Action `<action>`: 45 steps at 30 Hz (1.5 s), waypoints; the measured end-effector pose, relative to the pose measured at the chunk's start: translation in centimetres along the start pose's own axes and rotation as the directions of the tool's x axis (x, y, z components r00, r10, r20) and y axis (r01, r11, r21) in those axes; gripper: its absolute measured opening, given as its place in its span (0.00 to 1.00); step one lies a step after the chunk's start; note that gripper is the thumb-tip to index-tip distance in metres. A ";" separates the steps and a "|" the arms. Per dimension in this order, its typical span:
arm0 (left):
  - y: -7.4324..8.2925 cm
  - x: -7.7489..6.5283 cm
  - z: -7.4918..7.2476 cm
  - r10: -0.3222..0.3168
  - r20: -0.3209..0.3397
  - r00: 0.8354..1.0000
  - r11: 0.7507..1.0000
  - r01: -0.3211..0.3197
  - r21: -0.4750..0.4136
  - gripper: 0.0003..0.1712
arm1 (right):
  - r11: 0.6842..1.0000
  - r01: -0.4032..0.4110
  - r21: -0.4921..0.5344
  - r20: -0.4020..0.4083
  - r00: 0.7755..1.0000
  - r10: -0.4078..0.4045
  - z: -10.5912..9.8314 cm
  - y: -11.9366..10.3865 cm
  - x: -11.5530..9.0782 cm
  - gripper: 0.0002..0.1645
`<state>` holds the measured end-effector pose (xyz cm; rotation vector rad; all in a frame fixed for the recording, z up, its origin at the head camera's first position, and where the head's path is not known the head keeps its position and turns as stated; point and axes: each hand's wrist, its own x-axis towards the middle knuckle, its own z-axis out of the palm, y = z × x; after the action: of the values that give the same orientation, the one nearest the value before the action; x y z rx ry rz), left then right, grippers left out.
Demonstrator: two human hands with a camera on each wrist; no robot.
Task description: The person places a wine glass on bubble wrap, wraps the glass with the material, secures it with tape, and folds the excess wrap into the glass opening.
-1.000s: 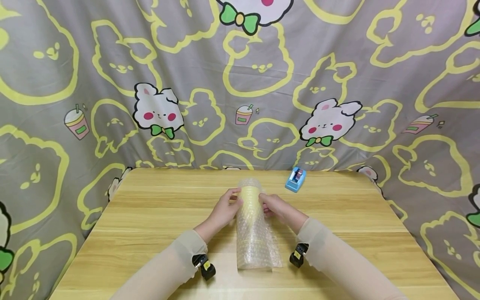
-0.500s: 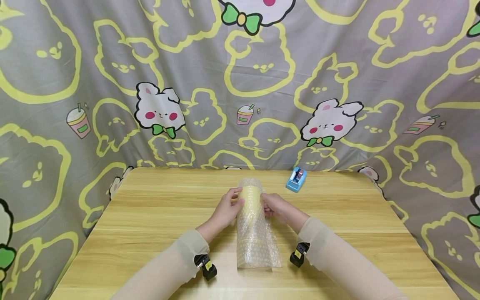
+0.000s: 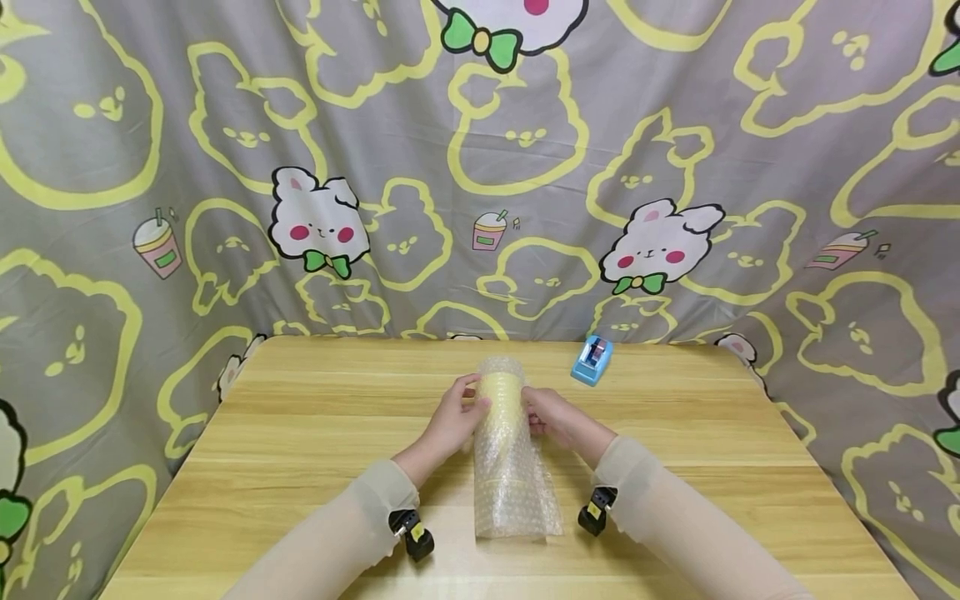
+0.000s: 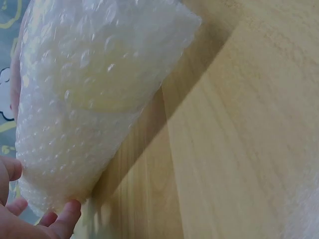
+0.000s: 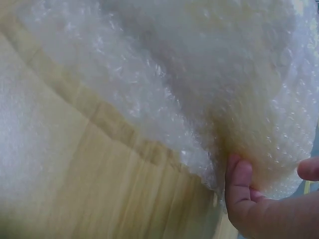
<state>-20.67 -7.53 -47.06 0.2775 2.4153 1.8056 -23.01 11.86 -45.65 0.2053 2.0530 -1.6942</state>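
At the middle of the desk [image 3: 300, 492], translucent bubble wrap [image 3: 510, 500] encloses a pale-yellow object [image 3: 501, 393], gripped on either side by curled left hand [image 3: 452, 417] and right hand [image 3: 557, 417], yellow patches [image 3: 416, 530] on the wrist cameras [image 3: 418, 545] being illegible.

From the lower left corner, my left hand [image 4: 25, 224] holds the near end of the bubble wrap [image 4: 65, 139], through which a yellow patch [image 4: 107, 82] shows faintly. Wooden table [image 4: 244, 129] fills the right, the wrap's shadow across it; patterned cloth [image 4: 6, 94] shows at the left edge.
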 end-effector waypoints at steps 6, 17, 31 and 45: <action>0.2 0.1 0.0 -0.030 -0.023 0.999 0.999 0.029 -0.040 0.32 | 0.999 0.010 0.033 0.001 1.000 -0.010 0.0 0.2 0.1 0.04; 0.2 0.1 0.2 -0.081 -0.036 0.996 0.996 0.080 -0.047 0.32 | 0.995 0.060 0.084 0.006 0.998 -0.061 -0.4 0.2 -0.1 0.03; 0.1 0.3 0.4 -0.093 -0.033 0.995 0.994 0.091 -0.058 0.33 | 0.991 0.119 0.058 0.075 0.990 -0.123 -0.7 -0.2 -1.3 0.22; 0.5 0.0 0.6 -0.108 -0.014 0.994 0.988 0.105 -0.114 0.34 | 0.996 0.088 0.021 0.077 0.993 -0.089 -0.8 0.0 -1.0 0.23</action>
<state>-20.56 -6.80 -46.71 0.1179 2.2821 1.8974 -22.31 12.86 -45.08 0.0537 2.0180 -1.7451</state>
